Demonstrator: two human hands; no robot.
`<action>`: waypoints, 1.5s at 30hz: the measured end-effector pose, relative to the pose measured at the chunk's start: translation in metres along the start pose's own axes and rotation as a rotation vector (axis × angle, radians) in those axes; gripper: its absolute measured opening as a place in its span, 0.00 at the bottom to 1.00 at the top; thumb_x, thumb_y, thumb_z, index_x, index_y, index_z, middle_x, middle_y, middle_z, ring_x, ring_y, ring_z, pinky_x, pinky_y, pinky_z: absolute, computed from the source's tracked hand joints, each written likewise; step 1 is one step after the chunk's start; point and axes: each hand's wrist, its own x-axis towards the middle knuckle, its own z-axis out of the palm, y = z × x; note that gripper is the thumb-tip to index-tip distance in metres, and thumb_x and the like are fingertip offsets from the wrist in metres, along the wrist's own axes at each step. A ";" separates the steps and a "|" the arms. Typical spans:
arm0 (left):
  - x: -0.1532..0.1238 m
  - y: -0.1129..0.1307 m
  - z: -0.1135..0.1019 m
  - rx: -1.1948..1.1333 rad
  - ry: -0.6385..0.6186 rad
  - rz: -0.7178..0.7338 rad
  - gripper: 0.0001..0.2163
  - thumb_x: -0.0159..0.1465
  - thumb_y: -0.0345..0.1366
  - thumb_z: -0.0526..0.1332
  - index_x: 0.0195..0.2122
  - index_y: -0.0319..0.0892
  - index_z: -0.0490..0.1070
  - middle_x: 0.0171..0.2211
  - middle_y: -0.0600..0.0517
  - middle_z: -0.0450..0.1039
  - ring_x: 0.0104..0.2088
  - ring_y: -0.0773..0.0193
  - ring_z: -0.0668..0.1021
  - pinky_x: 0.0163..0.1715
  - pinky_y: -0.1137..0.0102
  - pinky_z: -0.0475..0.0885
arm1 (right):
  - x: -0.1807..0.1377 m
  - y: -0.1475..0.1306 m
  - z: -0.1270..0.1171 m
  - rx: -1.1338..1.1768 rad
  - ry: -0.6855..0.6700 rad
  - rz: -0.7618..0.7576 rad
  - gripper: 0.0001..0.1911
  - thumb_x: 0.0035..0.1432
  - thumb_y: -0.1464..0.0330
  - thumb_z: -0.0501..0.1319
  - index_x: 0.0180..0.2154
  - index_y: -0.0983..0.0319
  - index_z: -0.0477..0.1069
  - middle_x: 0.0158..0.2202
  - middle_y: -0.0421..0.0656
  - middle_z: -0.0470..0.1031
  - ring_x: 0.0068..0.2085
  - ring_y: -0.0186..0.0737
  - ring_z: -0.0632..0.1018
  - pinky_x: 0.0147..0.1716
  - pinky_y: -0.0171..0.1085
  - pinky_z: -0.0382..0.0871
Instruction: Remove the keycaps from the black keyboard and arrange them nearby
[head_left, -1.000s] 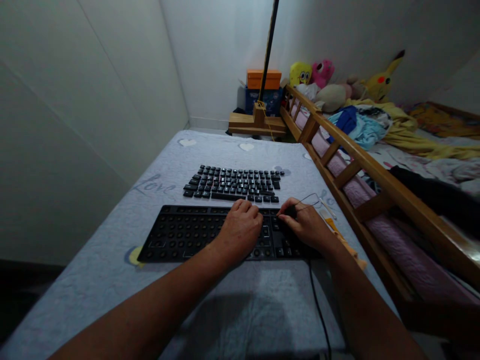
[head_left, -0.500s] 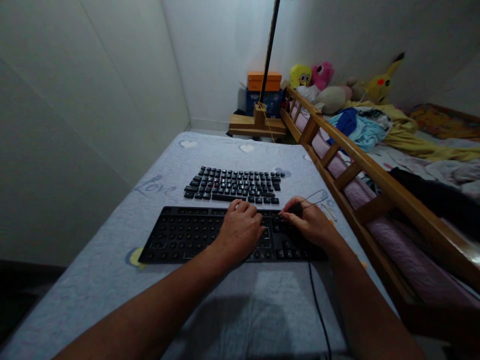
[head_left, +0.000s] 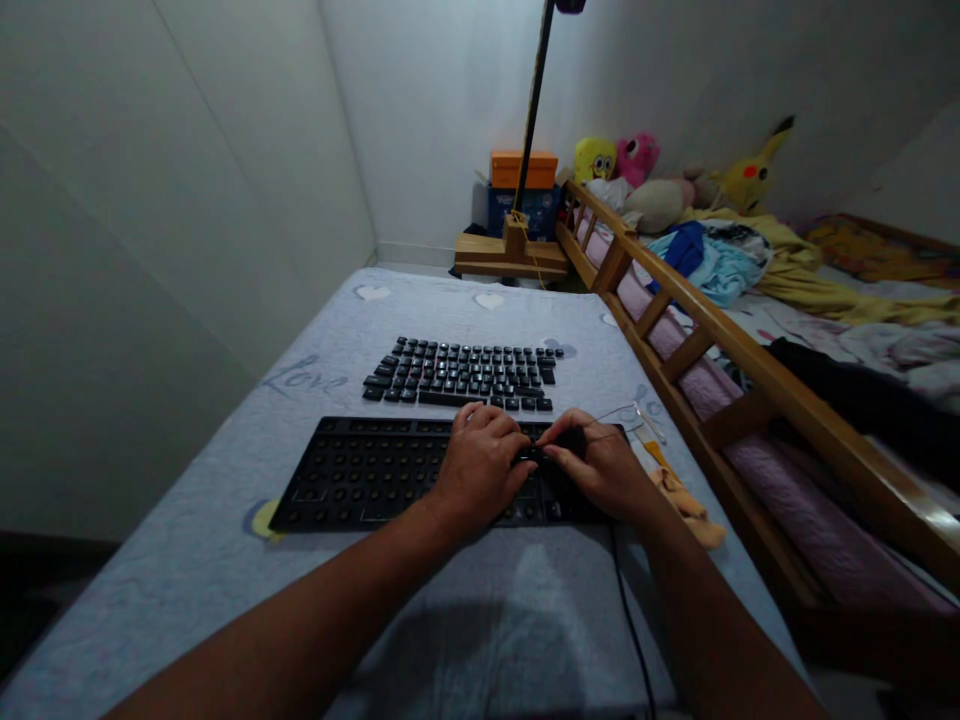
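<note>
In the head view, the black keyboard (head_left: 360,475) lies on a patterned sheet (head_left: 285,610), its left part bare of caps. The person's left hand (head_left: 484,460) rests over its middle with fingers bent; whether they grip anything cannot be told. The right hand (head_left: 604,465) is closed around a dark-handled wire tool (head_left: 574,440) above the keyboard's right part, thumb and forefinger nearly together beside the left fingertips. Both hands hide much of the keys there.

Just beyond the keyboard, loose keycaps (head_left: 465,370) sit in rows. Right of it are an orange cloth (head_left: 690,510) and a thin white stick (head_left: 652,425); a black cable (head_left: 634,620) runs from its near edge towards the person. Farther right, a wooden rail (head_left: 705,325) bounds that side. Well beyond the keyboard stand an orange box (head_left: 523,169) and a dark pole (head_left: 534,110).
</note>
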 end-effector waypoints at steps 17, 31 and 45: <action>-0.002 -0.002 -0.001 -0.086 0.175 0.008 0.05 0.61 0.39 0.66 0.37 0.45 0.77 0.38 0.52 0.79 0.49 0.54 0.72 0.59 0.50 0.57 | -0.001 0.007 0.001 -0.051 0.054 -0.141 0.11 0.61 0.71 0.58 0.45 0.59 0.74 0.42 0.46 0.69 0.44 0.42 0.73 0.45 0.40 0.69; -0.003 -0.003 0.006 0.131 0.015 -0.015 0.10 0.66 0.31 0.58 0.47 0.44 0.73 0.46 0.49 0.77 0.53 0.52 0.70 0.61 0.49 0.55 | 0.038 0.054 -0.045 -0.379 0.128 0.145 0.08 0.55 0.71 0.64 0.38 0.60 0.79 0.33 0.42 0.74 0.36 0.40 0.75 0.39 0.36 0.66; -0.003 -0.010 0.009 0.263 -0.095 -0.006 0.13 0.65 0.28 0.57 0.50 0.42 0.71 0.49 0.47 0.75 0.51 0.51 0.71 0.54 0.55 0.63 | 0.090 0.115 -0.039 -0.538 0.055 0.410 0.11 0.53 0.69 0.65 0.39 0.61 0.80 0.33 0.43 0.80 0.32 0.37 0.77 0.31 0.32 0.64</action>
